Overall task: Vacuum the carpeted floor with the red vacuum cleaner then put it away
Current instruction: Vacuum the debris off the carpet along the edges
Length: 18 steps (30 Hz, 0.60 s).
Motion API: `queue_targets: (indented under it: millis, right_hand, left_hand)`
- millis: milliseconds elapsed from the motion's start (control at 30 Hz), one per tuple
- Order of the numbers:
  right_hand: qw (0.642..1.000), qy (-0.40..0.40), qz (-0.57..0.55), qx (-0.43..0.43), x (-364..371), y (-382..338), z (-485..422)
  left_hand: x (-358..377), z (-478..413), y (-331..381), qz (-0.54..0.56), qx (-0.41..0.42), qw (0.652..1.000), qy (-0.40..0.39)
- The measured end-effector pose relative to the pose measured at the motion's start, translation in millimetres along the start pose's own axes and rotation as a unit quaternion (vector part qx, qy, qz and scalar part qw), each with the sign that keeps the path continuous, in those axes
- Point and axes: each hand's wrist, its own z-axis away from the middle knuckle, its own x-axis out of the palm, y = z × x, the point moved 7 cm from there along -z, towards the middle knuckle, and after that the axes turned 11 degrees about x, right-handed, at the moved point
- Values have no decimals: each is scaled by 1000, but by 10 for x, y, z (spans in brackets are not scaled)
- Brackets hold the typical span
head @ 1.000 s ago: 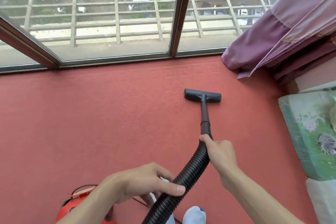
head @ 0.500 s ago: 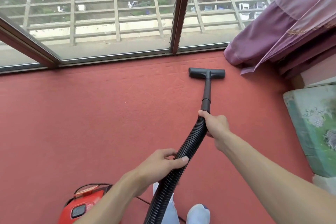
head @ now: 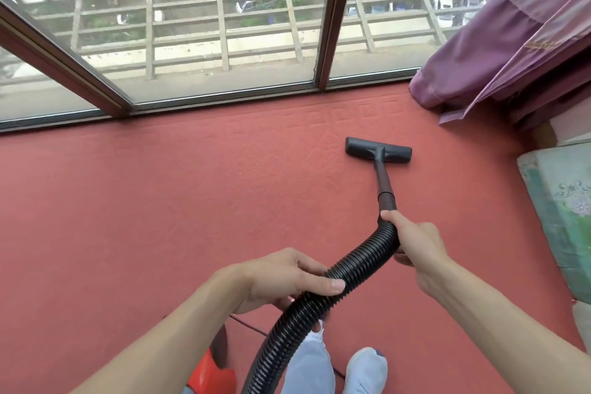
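Drawn back from the window track (head: pixel 224 98) since half a second ago, the black nozzle (head: pixel 378 150) sits flat on the red carpet (head: pixel 128 201). At lower left the red vacuum cleaner (head: pixel 209 374) shows under the left forearm; the left hand (head: pixel 275 278) has its fingers (head: pixel 302 261) curled round the ribbed hose (head: pixel 361 265), and the right hand (head: pixel 419 243) grips it below the wand (head: pixel 383 179)

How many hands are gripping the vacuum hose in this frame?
2. The left hand holds the black hose mid-length; the right hand grips it farther forward, just below the rigid tube. Neither is hidden.
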Motion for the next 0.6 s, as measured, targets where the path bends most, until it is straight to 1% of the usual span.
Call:
queue_targets:
  millis: [67, 133, 200, 267, 333, 400, 500, 600]
  right_hand:
    - [1000, -4, -9, 0, 83, -30, -117]
    - [1000, -10, -22, 1, 163, -46, -217]
    - [999, -11, -44, -3, 218, -52, -260]
    - [997, 5, -72, -8, 194, -32, -237]
    - [995, 30, -95, -2, 77, 62, -111]
    - [991, 45, -128, 16, -88, 241, 58]
    - [979, 32, -194, 45, -316, 569, 354]
    - [963, 7, -259, 69, -487, 924, 620]
  left_hand:
    - [8, -54, -96, 1, 5, 999, 53]
    - [68, -94, -177, 18, 12, 996, 86]
    - [135, -102, -212, 32, 26, 994, 101]
    - [158, -63, -175, 33, 47, 993, 107]
    - [159, -7, -120, 18, 56, 994, 93]
    - [205, 61, -36, -9, 57, 997, 53]
    - [350, 176, 96, -35, 50, 998, -10]
    - [537, 295, 163, -57, 29, 997, -54]
